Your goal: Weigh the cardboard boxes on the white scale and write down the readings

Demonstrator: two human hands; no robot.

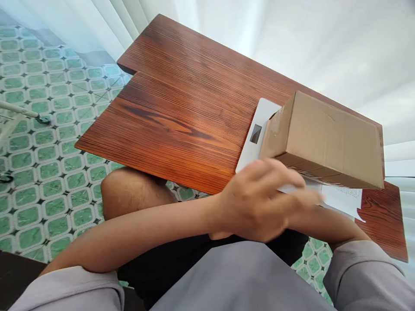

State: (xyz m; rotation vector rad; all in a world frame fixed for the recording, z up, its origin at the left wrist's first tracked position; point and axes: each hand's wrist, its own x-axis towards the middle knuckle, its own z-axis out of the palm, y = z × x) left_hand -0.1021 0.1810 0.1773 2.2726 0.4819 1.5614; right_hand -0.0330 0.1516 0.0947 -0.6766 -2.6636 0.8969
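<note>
A closed brown cardboard box (pixel 327 138) sits on a flat white scale (pixel 259 125) with a small dark display, at the right side of a wooden table (pixel 181 108). My left hand (pixel 259 198) reaches across my body to the near edge of the scale. Its fingers are blurred and stretched toward the right, just below the box, and I see nothing in them. My right forearm (pixel 327 224) runs under the left hand from the right. The right hand itself is hidden beneath the left one.
A white sheet of paper (pixel 343 198) lies on the table under the box's near right side. My bare knee (pixel 129 190) sticks out below the table's front edge. Green patterned floor tiles (pixel 48 129) lie to the left, white curtains (pixel 292 34) behind.
</note>
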